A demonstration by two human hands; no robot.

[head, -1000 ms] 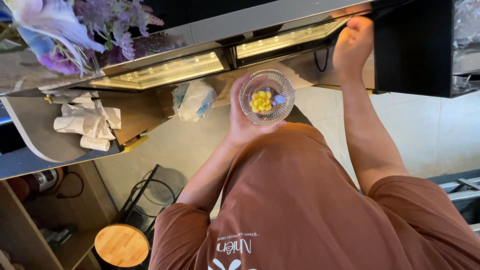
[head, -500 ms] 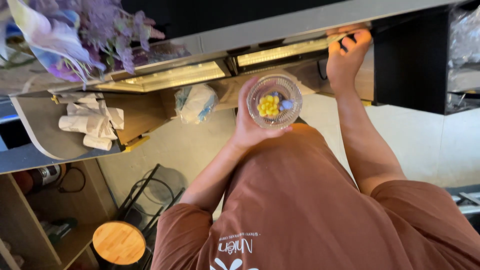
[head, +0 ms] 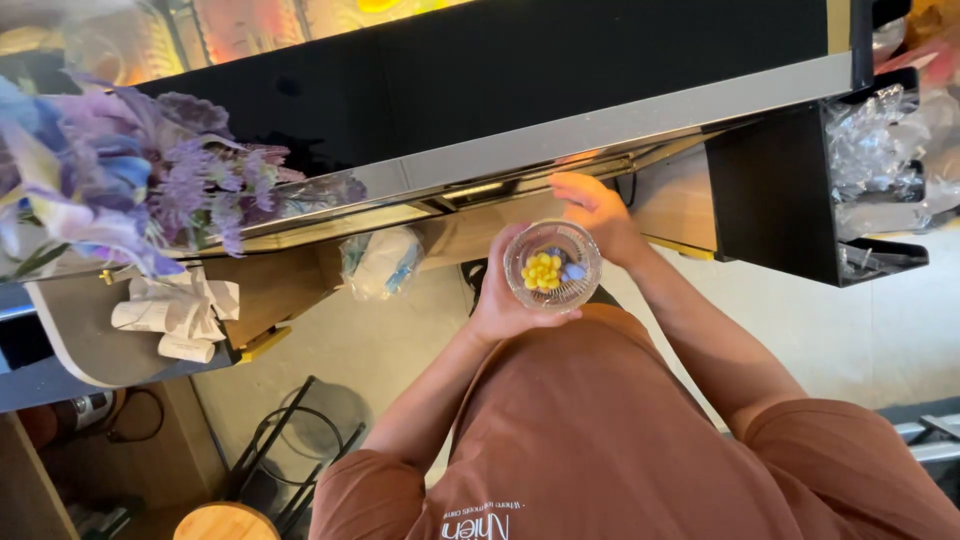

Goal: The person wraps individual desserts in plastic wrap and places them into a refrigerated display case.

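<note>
**A:** Head view only. Dark glossy surface (head: pixel 520 80) with a metal edge runs across the top, purple flowers (head: pixel 130 200) at 9 o'clock, black rack of clear wrapped items (head: pixel 870 160) at 3 o'clock. Tiled floor below; person in a brown shirt (head: pixel 620 440) fills the bottom.

**B:** Where's the glass?

**A:** Ribbed clear glass (head: pixel 552 266) sits dead centre, mouth up toward the camera. Yellow pieces (head: pixel 541 270) and a small bluish bit (head: pixel 573 271) lie at the bottom. It's upright, my guess so nothing spills, and it's off the surface, carried close to the chest.

**B:** Hands?

**A:** Left hand (head: pixel 505 300) wraps the glass from 7 o'clock, fingers curled round the wall, forearm bent and coming up from the lower left. Full grasp, carrying the weight.

**B:** Right?

**A:** Right hand (head: pixel 595 210) is at 1 o'clock of the glass, just beside the rim, up near the lit shelf under the surface. Fingers loosely spread, nothing seen in them. Can't tell if it touches the glass or the shelf edge. Arm extends from lower right, elbow slightly bent.

**B:** Anything else close?

**A:** Clear plastic bag (head: pixel 382 262) at 9 o'clock of the glass, rolled white papers (head: pixel 175 318) further left on a curved shelf.
</note>
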